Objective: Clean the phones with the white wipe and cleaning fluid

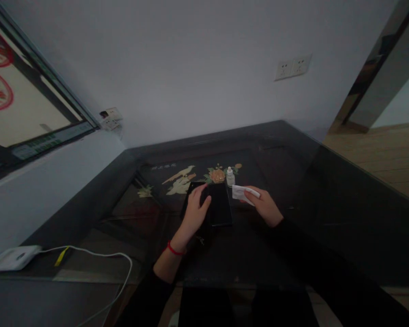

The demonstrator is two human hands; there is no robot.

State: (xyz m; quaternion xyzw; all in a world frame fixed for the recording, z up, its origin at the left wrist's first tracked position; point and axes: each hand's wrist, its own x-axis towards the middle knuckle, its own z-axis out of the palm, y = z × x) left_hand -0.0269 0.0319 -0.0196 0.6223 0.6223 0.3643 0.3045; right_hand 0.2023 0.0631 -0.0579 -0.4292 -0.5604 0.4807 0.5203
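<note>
A black tablet-like device (pixel 220 206) with a dark flap or case beside it lies on the dark table. My left hand (pixel 195 209), with a red cord bracelet (pixel 174 248) at the wrist, is over the left part of the device. Its thumb and curved fingers stand apart; I cannot tell whether they press on the dark case. To the right of the device, my right hand (pixel 264 205) pinches a folded white wipe (pixel 241 192) between thumb and fingers. Just behind the wipe stands a small white bottle (pixel 230 177), upright.
The dark table (pixel 313 195) has a bird picture (pixel 180 181) and flower picture (pixel 216 175) on its top. A white box (pixel 13 259) with a white cable (pixel 98 253) lies at the left front corner. A wall with sockets (pixel 293 67) rises behind.
</note>
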